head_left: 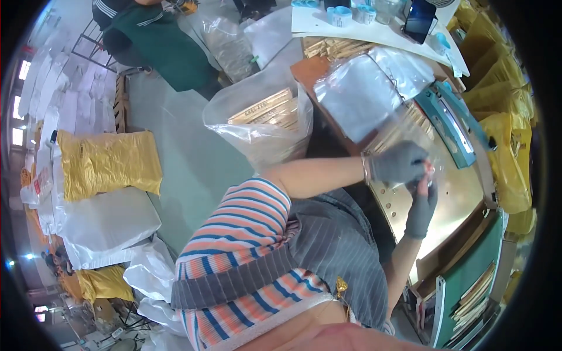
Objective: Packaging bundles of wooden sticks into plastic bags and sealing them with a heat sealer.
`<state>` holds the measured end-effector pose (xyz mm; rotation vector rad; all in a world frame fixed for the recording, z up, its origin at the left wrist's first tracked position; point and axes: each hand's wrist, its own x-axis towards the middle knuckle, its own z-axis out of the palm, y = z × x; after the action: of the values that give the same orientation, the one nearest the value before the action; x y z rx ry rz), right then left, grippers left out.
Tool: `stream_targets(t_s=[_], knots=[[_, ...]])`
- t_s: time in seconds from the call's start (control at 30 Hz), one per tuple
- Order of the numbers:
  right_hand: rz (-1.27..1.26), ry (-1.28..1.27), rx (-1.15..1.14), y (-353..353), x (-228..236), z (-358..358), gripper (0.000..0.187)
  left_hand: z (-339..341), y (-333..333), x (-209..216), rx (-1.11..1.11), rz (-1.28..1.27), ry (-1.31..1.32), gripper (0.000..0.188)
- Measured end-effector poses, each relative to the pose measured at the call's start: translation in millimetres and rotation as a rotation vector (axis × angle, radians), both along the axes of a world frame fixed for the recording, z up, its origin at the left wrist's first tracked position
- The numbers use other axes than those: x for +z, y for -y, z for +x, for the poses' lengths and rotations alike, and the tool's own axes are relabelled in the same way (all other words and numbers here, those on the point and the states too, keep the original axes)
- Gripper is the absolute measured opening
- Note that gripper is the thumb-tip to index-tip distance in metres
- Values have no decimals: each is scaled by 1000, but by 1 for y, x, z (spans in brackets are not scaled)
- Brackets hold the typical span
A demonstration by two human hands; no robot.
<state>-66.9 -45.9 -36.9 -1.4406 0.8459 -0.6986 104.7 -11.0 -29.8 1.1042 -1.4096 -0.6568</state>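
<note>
Grey fingerless gloves [399, 162], striped top [252, 216]

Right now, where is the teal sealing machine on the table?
In the head view, the teal sealing machine lies at the upper right of the table, just beyond the gloved hands and beside the yellow bags.

Both hands, left [400, 162] and right [422, 206], are covered by matt grey knitted cloth gloves. A thin, glossy, clear plastic bag [410, 126] is pinched between them. The bench [453, 193] is surfaced in smooth, shiny brass-coloured metal.
</note>
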Motion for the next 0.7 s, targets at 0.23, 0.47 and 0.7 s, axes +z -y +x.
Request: stream_targets(t_s=[0.23,0.47,0.7], knots=[[-195,125,-203,42,-27,-31,6,3,-31,36,-270,473,-999,30],[-122,70,-185,33,-49,-24,12,5,-40,51,-437,443,-783,21],[-336,35,-390,21,-43,-14,23,-3,-42,62,-355,284,-897,26]])
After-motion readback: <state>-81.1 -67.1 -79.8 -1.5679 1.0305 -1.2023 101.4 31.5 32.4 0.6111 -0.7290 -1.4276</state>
